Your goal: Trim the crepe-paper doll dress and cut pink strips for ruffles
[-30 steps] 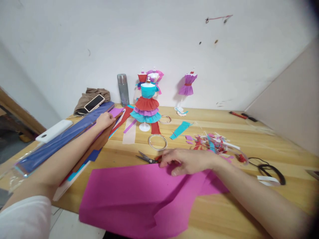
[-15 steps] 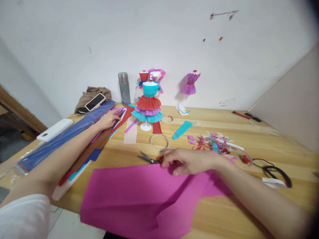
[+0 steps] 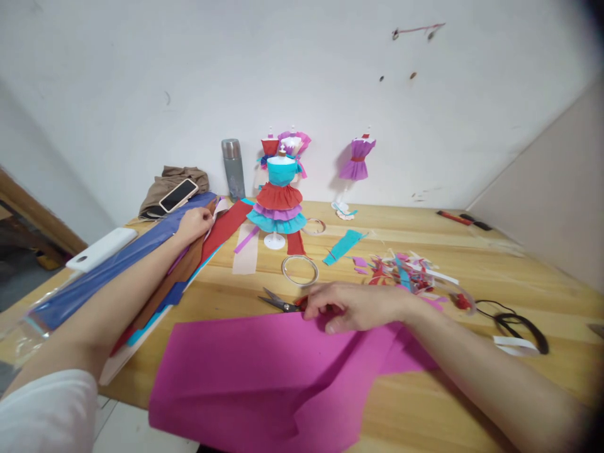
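Observation:
My left hand [image 3: 195, 225] is closed, pinching the far end of a folded crepe paper strip in the stack on the left. A brown strip [image 3: 192, 257] and a red strip [image 3: 226, 231] lie beside it. My right hand [image 3: 352, 306] has curled fingers around the red handles of a pair of scissors [image 3: 280, 304], whose blades are parted and point left. Most of the handles are hidden. Under that hand a large magenta crepe paper sheet [image 3: 255, 371] spreads over the table's front edge.
Small dress forms in paper dresses, such as a tiered one [image 3: 280, 198], stand at the back. A tape roll [image 3: 301, 270], a turquoise piece [image 3: 344, 246] and paper scraps [image 3: 410, 274] lie mid-table. Left are a blue package [image 3: 117, 264], a phone [image 3: 178, 195] and a flask [image 3: 233, 170].
My left hand has shifted slightly left and back, its fingers now curled in at the strip ends. More of the red strip shows. My right hand and the scissors have stayed put.

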Tool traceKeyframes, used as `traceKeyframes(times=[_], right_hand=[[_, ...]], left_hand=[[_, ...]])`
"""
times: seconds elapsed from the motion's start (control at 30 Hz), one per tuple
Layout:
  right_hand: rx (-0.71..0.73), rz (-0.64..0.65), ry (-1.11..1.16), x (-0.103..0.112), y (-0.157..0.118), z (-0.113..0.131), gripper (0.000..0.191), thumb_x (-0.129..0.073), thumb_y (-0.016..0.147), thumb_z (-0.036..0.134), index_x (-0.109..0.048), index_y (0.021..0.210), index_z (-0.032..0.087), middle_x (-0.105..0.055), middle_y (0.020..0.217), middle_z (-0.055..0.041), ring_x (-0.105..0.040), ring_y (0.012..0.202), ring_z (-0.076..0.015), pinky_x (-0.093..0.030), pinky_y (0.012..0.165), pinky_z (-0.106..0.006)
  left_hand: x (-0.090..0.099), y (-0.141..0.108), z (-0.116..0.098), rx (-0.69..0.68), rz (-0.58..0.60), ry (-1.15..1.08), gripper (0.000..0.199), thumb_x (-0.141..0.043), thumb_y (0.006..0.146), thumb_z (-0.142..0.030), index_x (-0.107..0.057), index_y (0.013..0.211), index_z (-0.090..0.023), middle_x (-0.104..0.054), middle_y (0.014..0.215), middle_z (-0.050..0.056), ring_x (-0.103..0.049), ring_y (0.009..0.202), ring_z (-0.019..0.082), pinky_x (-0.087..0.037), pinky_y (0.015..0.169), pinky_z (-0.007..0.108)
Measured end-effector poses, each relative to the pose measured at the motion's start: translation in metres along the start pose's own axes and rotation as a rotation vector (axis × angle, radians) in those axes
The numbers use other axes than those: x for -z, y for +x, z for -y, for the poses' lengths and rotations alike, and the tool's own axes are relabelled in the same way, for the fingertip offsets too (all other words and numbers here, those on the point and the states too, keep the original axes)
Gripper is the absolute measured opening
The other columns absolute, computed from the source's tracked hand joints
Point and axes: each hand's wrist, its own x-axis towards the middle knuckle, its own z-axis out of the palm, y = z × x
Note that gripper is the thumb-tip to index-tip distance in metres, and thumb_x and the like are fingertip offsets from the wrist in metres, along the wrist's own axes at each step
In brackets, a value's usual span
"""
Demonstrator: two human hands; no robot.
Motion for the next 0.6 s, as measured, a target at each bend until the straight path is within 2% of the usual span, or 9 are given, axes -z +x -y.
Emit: traceKeyframes(times=[0.13, 0.27, 0.33, 0.4, 0.47, 0.6], right_hand=[[0.000, 0.002, 0.011, 0.000, 0.001, 0.000, 0.026, -0.068, 0.085, 0.014, -0.075, 0.110, 0.012, -0.067, 0.112, -0.0093, -0.059, 0.091, -0.0148, -0.049, 0.081, -0.027], [0.001, -0.004, 0.016, 0.000, 0.001, 0.000, 0.024, -0.068, 0.085, 0.013, -0.075, 0.108, 0.014, -0.067, 0.112, -0.0082, -0.059, 0.091, -0.0142, -0.048, 0.080, -0.026], [0.004, -0.003, 0.021, -0.001, 0.001, 0.000, 0.024, -0.068, 0.085, 0.013, -0.074, 0.108, 0.013, -0.067, 0.112, -0.0083, -0.058, 0.090, -0.0140, -0.048, 0.080, -0.026], [0.004, 0.003, 0.025, -0.001, 0.002, 0.000, 0.023, -0.067, 0.086, 0.013, -0.074, 0.108, 0.013, -0.066, 0.111, -0.0085, -0.058, 0.089, -0.0137, -0.048, 0.080, -0.026], [-0.001, 0.002, 0.029, -0.001, 0.002, 0.000, 0.023, -0.067, 0.086, 0.014, -0.074, 0.108, 0.013, -0.066, 0.111, -0.0084, -0.058, 0.088, -0.0133, -0.048, 0.079, -0.026], [-0.020, -0.007, 0.030, -0.001, 0.002, 0.000, 0.022, -0.067, 0.086, 0.014, -0.074, 0.107, 0.013, -0.066, 0.110, -0.0076, -0.058, 0.088, -0.0129, -0.048, 0.078, -0.025]], left_hand=[[0.012, 0.001, -0.004, 0.007, -0.109, -0.008, 0.029, -0.049, 0.086, -0.031, -0.072, 0.087, -0.014, -0.077, 0.105, 0.015, -0.070, 0.102, 0.029, -0.053, 0.090, 0.035], [0.017, -0.001, -0.020, -0.076, -0.145, -0.057, 0.017, -0.052, 0.083, -0.024, -0.065, 0.075, -0.016, -0.073, 0.125, 0.015, -0.066, 0.116, 0.027, -0.049, 0.102, 0.033], [0.016, -0.006, -0.034, -0.119, -0.068, -0.077, 0.015, -0.054, 0.082, -0.023, -0.064, 0.073, -0.016, -0.075, 0.119, 0.015, -0.067, 0.110, 0.026, -0.050, 0.099, 0.033], [0.011, -0.012, -0.051, -0.136, 0.050, -0.075, 0.018, -0.055, 0.085, -0.025, -0.067, 0.077, -0.015, -0.076, 0.101, 0.012, -0.068, 0.096, 0.023, -0.051, 0.091, 0.032], [0.004, -0.019, -0.068, -0.129, 0.119, -0.067, 0.019, -0.056, 0.084, -0.026, -0.069, 0.080, -0.014, -0.074, 0.086, 0.009, -0.066, 0.083, 0.021, -0.050, 0.082, 0.030], [-0.010, -0.024, -0.095, -0.036, 0.207, -0.043, 0.022, -0.054, 0.083, -0.022, -0.073, 0.083, -0.011, -0.074, 0.086, 0.015, -0.069, 0.082, 0.025, -0.050, 0.075, 0.032]])
